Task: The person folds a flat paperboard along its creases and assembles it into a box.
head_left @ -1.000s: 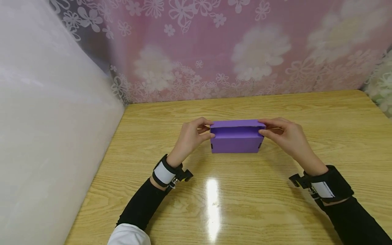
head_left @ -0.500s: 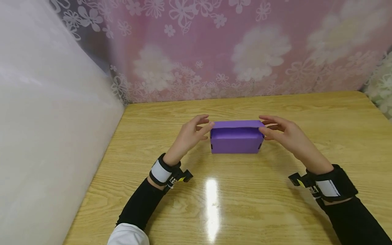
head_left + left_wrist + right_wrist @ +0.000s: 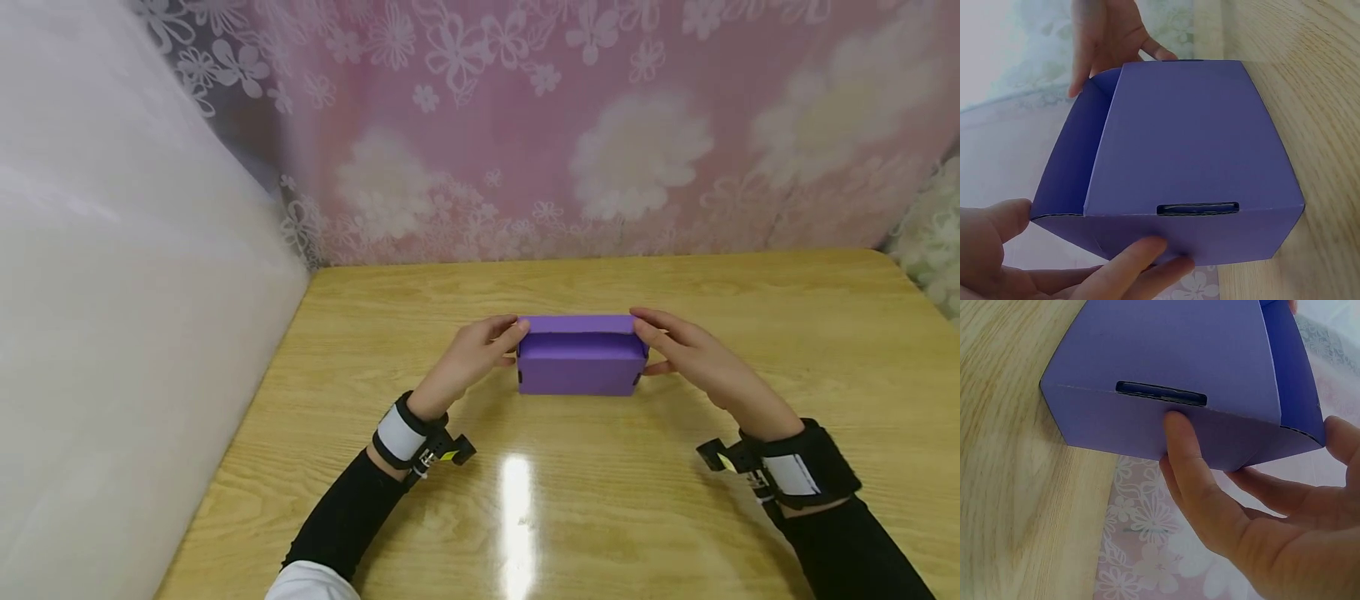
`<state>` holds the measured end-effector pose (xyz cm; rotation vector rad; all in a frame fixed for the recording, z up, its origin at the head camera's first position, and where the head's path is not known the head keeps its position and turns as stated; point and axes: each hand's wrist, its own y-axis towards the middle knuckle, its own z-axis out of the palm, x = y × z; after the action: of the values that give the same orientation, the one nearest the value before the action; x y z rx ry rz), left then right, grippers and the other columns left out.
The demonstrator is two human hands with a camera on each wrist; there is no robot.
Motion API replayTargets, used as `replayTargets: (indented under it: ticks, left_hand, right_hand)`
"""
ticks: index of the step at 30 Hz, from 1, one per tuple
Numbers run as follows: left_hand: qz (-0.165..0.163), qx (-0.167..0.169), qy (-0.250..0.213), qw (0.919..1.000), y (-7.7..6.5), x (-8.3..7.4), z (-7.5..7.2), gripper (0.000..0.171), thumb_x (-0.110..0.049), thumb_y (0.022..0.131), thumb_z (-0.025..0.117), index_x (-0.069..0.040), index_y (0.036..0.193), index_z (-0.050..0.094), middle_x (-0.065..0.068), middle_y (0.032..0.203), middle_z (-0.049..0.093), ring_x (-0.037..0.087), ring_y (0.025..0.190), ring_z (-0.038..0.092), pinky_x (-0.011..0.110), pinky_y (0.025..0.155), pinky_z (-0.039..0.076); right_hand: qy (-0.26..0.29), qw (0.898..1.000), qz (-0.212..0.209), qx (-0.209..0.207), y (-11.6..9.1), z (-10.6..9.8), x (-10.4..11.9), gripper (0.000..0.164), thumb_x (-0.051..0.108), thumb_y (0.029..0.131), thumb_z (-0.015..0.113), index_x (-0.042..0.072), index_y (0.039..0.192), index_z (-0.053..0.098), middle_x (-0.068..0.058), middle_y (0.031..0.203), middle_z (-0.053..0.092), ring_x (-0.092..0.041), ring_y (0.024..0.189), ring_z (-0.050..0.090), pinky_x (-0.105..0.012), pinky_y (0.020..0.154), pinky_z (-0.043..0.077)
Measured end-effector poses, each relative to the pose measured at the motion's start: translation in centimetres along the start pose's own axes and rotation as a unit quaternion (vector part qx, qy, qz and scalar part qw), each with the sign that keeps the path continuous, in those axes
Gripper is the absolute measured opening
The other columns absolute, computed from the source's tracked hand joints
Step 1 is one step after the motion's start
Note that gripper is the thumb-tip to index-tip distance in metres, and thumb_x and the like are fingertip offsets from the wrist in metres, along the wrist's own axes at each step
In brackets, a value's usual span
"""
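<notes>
A purple cardboard box [image 3: 577, 375] stands on the table with its lid [image 3: 577, 324] partly raised, leaving a gap along the near side. My left hand [image 3: 480, 350] grips the box's left end, its thumb on the lid's front corner and its fingers along the end panel. At the right end my right hand [image 3: 686, 354] does likewise, thumb at the lid corner, one finger extended behind it. Both wrist views show fingers [image 3: 1188, 450] against the end panels, just below dark slots [image 3: 1197, 209] at the edge. Only the box's upper inside shows through the gap.
The box sits on a wood-grain table [image 3: 600, 517], toward its far edge. Behind that edge hangs a pink floral curtain [image 3: 525, 150], and a white sheet [image 3: 135, 292] borders the left. Each wrist wears a strapped camera mount [image 3: 408, 433].
Both hands first pinched the lid's ends, loosened with fingers spread, then closed in again on the box ends with thumbs on the lid corners. The head view has tilted up slightly.
</notes>
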<state>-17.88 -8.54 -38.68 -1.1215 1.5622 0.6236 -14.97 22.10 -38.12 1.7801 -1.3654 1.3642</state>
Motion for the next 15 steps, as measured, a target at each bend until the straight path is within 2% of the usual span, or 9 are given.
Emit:
replayTargets:
  ticks: [5,15]
  left_hand:
    - [0.008,0.001,0.011,0.9999,-0.20,0.27,0.14,0.066,-0.042,0.104,0.052,0.001,0.152,0.038,0.018,0.148,0.050,0.029,0.125,0.060,0.032,0.095,0.055]
    - [0.016,0.002,0.017,0.9997,-0.30,0.22,0.13,0.066,-0.041,0.105,0.051,0.002,0.152,0.037,0.020,0.149,0.049,0.031,0.128,0.058,0.033,0.098,0.053]
  right_hand:
    - [0.011,1.000,-0.012,0.006,-0.22,0.30,-0.40,0.067,0.037,0.110,0.035,-0.004,0.158,0.013,-0.034,0.160,0.015,-0.055,0.138,0.033,-0.047,0.090,0.057]
    - [0.025,1.000,-0.016,0.005,-0.48,0.31,-0.74,0.067,0.038,0.110,0.035,-0.001,0.160,0.011,-0.033,0.162,0.008,-0.057,0.140,0.027,-0.054,0.091,0.055]
